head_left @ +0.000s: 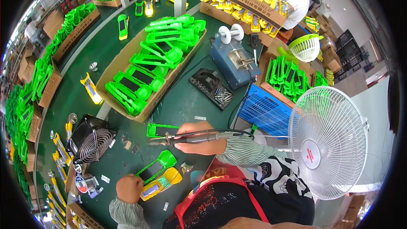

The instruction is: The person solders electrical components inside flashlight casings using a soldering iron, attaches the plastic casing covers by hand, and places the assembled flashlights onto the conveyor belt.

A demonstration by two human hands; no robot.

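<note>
The green counter (178, 101) was the biggest thing, and it was very full. A long brown box (157, 99) packed with green cases sat at the back, blocking the way across. A big white fan (311, 154) stood close by the right arm. A blue machine (231, 59) with a white reel on top stood right of the box, and a blue basket (263, 110) stood between the machine and the fan. On the left was a small black fan (93, 146). A black tray (210, 85) with little metal bits lay in front of the blue machine.

The right hand (212, 146) was closed around a soldering iron (195, 138), with its tip pointing left. Its black cord ran back over the right sleeve. The left hand (129, 188) was curled, at the near end of a green case (163, 161) and a yellow case (163, 184); I could not tell how tightly it held either one. These two cases lay side by side, in front of the person. Another green case (163, 129) lay farther back, partly hidden by the right hand.

A solder reel (85, 184) was left of the left hand. A small silver cup (185, 168) lay just beside the yellow case.
</note>
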